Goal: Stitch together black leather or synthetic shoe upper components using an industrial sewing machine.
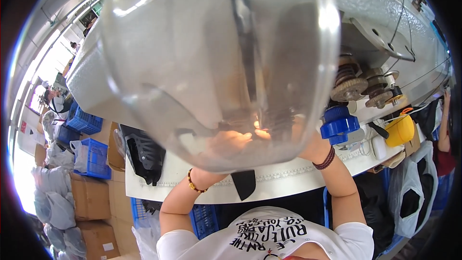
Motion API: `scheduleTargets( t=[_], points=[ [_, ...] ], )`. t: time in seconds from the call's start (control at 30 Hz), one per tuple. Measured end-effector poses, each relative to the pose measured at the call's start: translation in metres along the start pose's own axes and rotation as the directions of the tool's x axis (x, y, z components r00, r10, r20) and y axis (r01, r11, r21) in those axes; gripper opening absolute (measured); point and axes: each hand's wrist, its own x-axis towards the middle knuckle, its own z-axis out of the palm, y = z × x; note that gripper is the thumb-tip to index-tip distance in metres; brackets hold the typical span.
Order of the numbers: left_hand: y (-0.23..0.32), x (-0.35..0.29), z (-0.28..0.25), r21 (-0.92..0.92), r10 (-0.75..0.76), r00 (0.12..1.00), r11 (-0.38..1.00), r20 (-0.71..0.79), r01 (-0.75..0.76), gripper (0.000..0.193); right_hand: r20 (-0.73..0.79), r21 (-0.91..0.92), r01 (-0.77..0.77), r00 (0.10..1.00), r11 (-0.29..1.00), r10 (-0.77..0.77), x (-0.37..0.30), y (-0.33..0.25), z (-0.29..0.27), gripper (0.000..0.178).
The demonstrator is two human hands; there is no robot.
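Note:
A large clear plastic shield on a pale sewing machine stands over both my hands and blurs them. Through it, my left hand shows with its fingertips drawn together near the dark vertical bar; what they pinch is not clear. From the right comes my right hand, its thumb tip close to the left fingers and its other fingers mostly obscured. A small piece of black fabric lies over the table's near edge below the shield. Its far end, toward my hands, cannot be made out.
Metal tension discs and a blue knob jut out on the right, beside a yellow container. Black pieces lie on the white table at left. Blue crates and cardboard boxes stand beyond.

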Motion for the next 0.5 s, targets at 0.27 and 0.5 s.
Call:
scheduleTargets(
  t=[0.27,0.5],
  points=[
    [0.012,0.01,-0.006,-0.189,-0.178,0.983,0.968,-0.048,0.166,0.024,-0.01,0.084,-0.075,0.997,0.994,0.076,0.01,-0.019,-0.014,0.026],
    [0.007,0.017,-0.02,0.129,0.05,0.991,0.989,0.125,-0.066,0.02,-0.071,-0.091,0.07,0.995,0.993,-0.076,0.015,-0.013,-0.008,0.028]
  ],
)
